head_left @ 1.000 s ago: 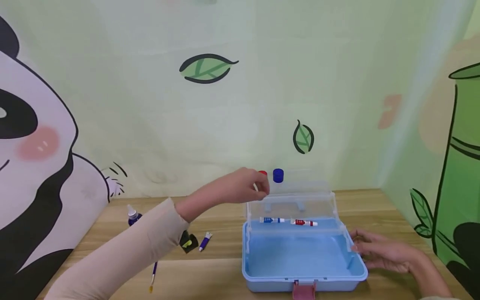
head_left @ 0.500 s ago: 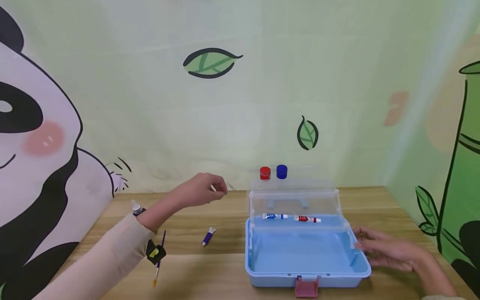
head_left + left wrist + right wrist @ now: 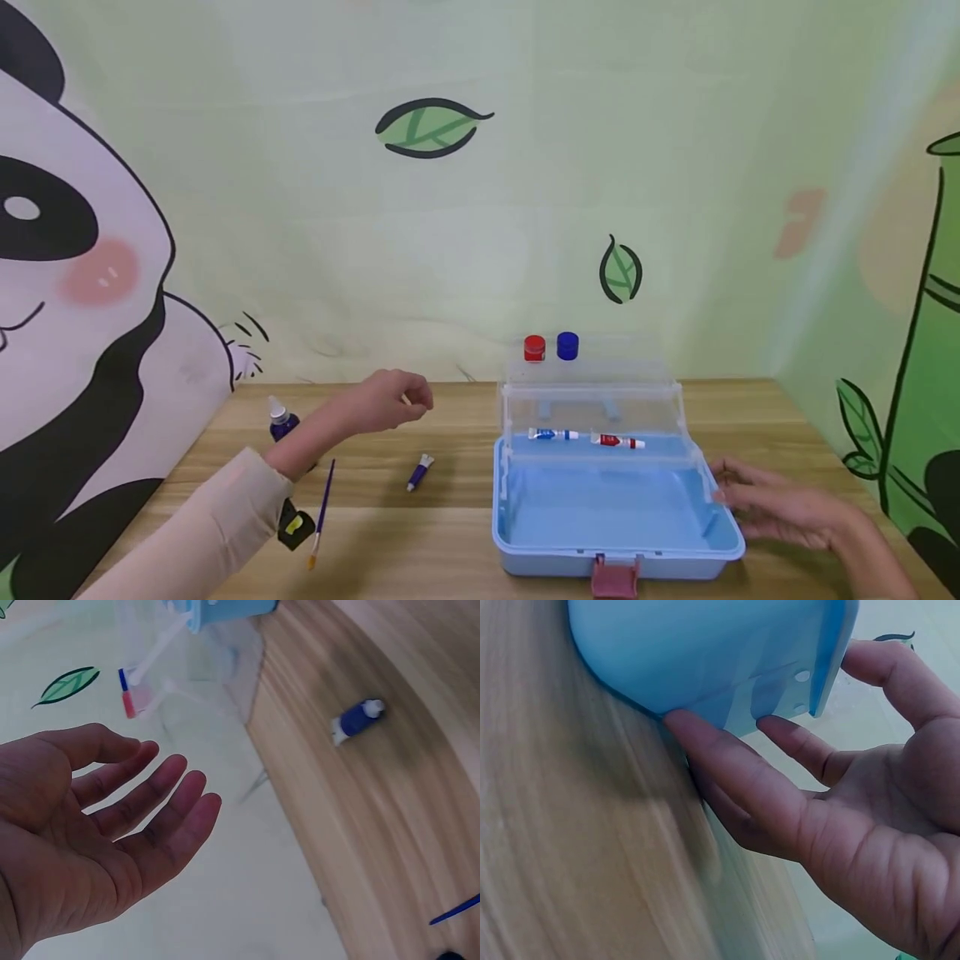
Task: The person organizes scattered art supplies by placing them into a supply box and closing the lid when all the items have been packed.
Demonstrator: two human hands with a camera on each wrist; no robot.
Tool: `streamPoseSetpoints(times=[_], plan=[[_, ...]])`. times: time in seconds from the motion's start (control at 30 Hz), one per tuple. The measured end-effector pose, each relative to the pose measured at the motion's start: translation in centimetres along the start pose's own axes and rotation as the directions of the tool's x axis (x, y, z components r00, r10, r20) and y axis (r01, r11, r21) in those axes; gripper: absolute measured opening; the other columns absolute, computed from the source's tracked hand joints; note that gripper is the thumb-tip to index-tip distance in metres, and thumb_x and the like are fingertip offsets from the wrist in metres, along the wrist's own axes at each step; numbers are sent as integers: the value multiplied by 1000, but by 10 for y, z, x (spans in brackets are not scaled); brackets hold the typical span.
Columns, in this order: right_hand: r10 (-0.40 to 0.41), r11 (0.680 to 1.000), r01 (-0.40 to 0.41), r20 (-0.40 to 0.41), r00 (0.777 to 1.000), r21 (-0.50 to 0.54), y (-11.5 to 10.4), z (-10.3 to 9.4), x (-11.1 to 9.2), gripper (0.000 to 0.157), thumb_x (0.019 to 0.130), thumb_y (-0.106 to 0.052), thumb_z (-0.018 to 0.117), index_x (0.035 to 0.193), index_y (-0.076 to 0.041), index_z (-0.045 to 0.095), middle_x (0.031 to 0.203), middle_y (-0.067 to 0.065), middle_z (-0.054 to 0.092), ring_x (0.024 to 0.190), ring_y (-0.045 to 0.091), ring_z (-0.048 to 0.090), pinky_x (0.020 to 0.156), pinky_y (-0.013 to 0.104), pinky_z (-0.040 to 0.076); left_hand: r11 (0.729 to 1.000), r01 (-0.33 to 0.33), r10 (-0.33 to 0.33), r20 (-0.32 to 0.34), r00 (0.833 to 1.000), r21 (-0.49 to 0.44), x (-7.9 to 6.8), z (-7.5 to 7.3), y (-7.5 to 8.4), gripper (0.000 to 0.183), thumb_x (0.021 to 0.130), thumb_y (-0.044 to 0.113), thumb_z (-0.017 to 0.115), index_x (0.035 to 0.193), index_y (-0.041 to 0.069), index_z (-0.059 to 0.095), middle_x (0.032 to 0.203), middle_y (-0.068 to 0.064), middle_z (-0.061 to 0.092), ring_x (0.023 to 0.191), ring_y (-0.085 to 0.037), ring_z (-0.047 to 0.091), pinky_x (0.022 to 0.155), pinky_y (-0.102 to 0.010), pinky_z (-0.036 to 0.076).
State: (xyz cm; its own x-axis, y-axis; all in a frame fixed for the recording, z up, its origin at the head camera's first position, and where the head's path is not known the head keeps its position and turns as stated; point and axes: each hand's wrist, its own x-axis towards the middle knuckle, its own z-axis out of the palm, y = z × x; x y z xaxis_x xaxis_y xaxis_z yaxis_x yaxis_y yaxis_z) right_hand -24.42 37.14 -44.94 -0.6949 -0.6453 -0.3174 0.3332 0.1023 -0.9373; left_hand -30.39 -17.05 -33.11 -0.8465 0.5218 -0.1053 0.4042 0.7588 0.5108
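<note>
My left hand (image 3: 386, 402) hovers over the left part of the table, fingers loosely bent; its palm is bare in the left wrist view. Below it lies a small dark-blue paint tube (image 3: 420, 472) with a white end. My right hand (image 3: 776, 504) holds the right side of a light-blue plastic storage box (image 3: 600, 512), thumb at the rim and fingertips against the wall in the right wrist view. The box stands with its transparent lid up. A blue paint tube (image 3: 553, 434) and a red paint tube (image 3: 618, 441) lie in a clear tray.
Behind, a red-capped jar (image 3: 535, 348) and a blue-capped jar (image 3: 567, 346) stand on a clear level of the box. A dark bottle with a pointed tip (image 3: 278, 410) is partly hidden by the left forearm. A paintbrush (image 3: 322, 512) lies nearby. A printed cloth backs the wooden table.
My left hand has moved left and slightly down, away from the jars, so the red-capped jar shows fully. My right hand stays at the box.
</note>
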Motion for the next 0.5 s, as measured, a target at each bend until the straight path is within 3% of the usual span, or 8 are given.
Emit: streamPoseSetpoints(times=[0.17,0.3,0.5], plan=[[-9,1000,8,-32,999,-19,3,0,-1,41,108,-11,43,143,3,27,137,18,43,123,27,56,101,50,51,1000,20,-20,0,1000,7,3,15,-15,9,98,5,62,105,5,68,97,-4,68,79,-15,62,67,-31,54],[9,1000,-10,-52,999,-26,3,2,-3,45,107,-12,44,144,5,24,140,21,42,124,28,55,101,51,50,1000,-8,8,-15,1000,24,4,28,-28,8,96,3,64,101,4,69,95,-6,70,82,-16,64,67,-31,54],[3,999,-5,-67,998,-32,-1,3,-3,43,107,-14,46,142,3,28,141,24,40,124,28,55,101,52,50,997,59,-59,-9,998,49,4,47,-37,9,94,5,68,103,1,69,93,-8,70,81,-19,66,67,-32,56]])
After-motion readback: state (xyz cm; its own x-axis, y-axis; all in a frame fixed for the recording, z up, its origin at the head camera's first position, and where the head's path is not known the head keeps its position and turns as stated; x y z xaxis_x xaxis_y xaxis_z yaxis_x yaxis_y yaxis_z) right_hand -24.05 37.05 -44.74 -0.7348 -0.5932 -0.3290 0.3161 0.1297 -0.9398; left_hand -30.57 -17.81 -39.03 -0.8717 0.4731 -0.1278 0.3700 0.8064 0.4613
